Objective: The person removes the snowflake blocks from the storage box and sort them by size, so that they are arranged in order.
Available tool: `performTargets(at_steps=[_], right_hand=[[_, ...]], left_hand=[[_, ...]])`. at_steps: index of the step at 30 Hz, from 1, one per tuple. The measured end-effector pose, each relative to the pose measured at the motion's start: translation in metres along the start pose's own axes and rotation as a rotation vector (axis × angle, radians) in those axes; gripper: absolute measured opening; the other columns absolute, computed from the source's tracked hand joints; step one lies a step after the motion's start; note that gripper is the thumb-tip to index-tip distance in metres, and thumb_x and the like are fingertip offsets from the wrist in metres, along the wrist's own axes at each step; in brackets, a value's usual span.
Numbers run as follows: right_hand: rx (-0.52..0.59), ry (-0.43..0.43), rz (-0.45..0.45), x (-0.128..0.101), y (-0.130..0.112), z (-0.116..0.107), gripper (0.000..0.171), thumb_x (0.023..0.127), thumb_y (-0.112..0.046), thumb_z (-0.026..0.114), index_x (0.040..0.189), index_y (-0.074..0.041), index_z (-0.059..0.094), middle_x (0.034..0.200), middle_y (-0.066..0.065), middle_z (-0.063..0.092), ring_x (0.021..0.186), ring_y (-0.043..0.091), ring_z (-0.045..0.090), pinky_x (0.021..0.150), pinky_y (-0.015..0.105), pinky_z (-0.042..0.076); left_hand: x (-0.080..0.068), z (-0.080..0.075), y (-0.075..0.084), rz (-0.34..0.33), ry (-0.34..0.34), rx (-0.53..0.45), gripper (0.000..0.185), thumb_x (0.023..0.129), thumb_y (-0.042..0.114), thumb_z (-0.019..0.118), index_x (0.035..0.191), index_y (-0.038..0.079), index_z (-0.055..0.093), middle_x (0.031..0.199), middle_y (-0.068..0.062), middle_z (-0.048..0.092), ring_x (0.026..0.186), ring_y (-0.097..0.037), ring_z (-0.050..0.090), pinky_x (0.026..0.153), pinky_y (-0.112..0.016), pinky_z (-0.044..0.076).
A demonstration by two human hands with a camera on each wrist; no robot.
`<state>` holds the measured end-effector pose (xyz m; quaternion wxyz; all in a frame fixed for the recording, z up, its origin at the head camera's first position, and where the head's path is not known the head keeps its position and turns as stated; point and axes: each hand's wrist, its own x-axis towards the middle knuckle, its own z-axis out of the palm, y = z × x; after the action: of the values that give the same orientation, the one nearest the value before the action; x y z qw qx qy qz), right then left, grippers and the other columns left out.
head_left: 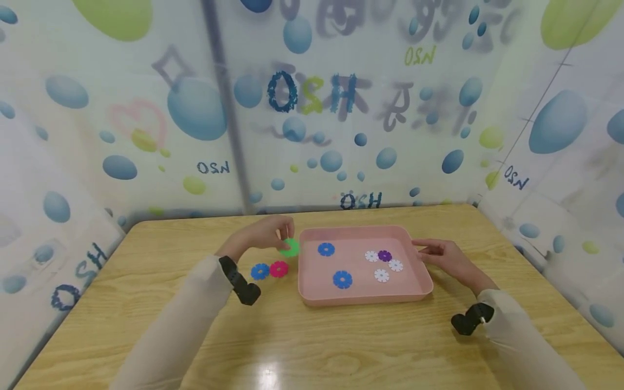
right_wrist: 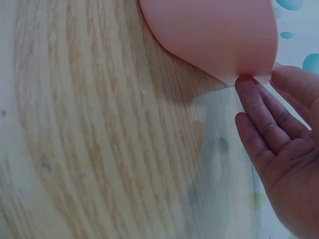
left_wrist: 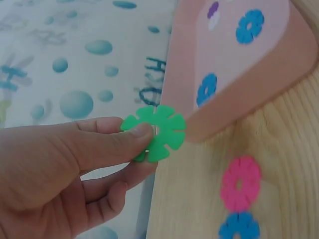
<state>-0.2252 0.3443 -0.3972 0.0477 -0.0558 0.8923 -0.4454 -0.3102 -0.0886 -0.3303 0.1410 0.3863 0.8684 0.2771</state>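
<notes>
On the wooden table [head_left: 146, 325], nearest: blue disc [head_left: 260, 271] touching pink disc [head_left: 279, 268], left of pink tray [head_left: 312, 295]. Farther, left hand [head_left: 260, 234] pinching green disc [head_left: 291, 247] between thumb and fingers, just off tray's left rim. Right hand [head_left: 446, 257], fingers straight, touching tray's right rim. Inside: 2 blue, 3 white, 1 purple discs.

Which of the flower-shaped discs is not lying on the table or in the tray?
The green disc: the left hand pinches it in the air beside the pink tray. All others lie flat.
</notes>
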Motion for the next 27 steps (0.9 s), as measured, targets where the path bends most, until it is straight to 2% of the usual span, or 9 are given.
performTargets(at_steps=[5, 12, 15, 20, 27], right_hand=[[0.004, -0.002, 0.001, 0.0, 0.001, 0.001, 0.05, 0.09, -0.027, 0.059, 0.132, -0.002, 0.047, 0.111, 0.019, 0.06, 0.097, 0.027, 0.058, 0.081, 0.032, 0.048], [0.014, -0.006, 0.003, 0.0, 0.002, 0.001, 0.051, 0.091, -0.028, 0.058, 0.133, -0.002, 0.046, 0.113, 0.019, 0.059, 0.098, 0.026, 0.057, 0.081, 0.031, 0.048], [0.019, -0.005, 0.003, -0.001, 0.001, 0.001, 0.05, 0.091, -0.027, 0.058, 0.133, -0.002, 0.046, 0.113, 0.019, 0.059, 0.098, 0.027, 0.057, 0.081, 0.03, 0.048], [0.008, -0.002, 0.002, -0.001, 0.0, 0.001, 0.052, 0.091, -0.029, 0.058, 0.133, -0.001, 0.046, 0.111, 0.019, 0.06, 0.098, 0.027, 0.057, 0.081, 0.032, 0.048], [0.004, 0.004, -0.003, -0.001, 0.002, 0.001, 0.052, 0.09, -0.03, 0.058, 0.132, -0.002, 0.047, 0.113, 0.02, 0.059, 0.099, 0.029, 0.057, 0.081, 0.032, 0.048]], left_hand=[[-0.027, -0.004, -0.02, -0.008, -0.003, -0.013, 0.02, 0.077, -0.001, 0.07, 0.086, 0.002, 0.053, 0.085, -0.007, 0.056, 0.076, -0.019, 0.054, 0.066, -0.031, 0.046], [-0.064, -0.006, -0.049, -0.137, -0.004, -0.047, 0.018, 0.08, 0.004, 0.069, 0.086, 0.002, 0.052, 0.086, -0.006, 0.055, 0.08, -0.02, 0.053, 0.067, -0.032, 0.045], [-0.076, -0.007, -0.058, -0.18, -0.02, -0.092, 0.018, 0.08, 0.005, 0.069, 0.086, 0.001, 0.052, 0.086, -0.007, 0.055, 0.079, -0.02, 0.053, 0.065, -0.032, 0.044], [-0.088, -0.002, -0.07, -0.23, -0.017, -0.162, 0.017, 0.082, 0.005, 0.067, 0.09, 0.001, 0.052, 0.089, -0.008, 0.056, 0.082, -0.022, 0.053, 0.067, -0.033, 0.044], [-0.091, 0.011, -0.081, -0.275, 0.068, -0.139, 0.017, 0.082, 0.007, 0.068, 0.093, 0.001, 0.056, 0.093, -0.009, 0.057, 0.091, -0.028, 0.054, 0.077, -0.04, 0.045]])
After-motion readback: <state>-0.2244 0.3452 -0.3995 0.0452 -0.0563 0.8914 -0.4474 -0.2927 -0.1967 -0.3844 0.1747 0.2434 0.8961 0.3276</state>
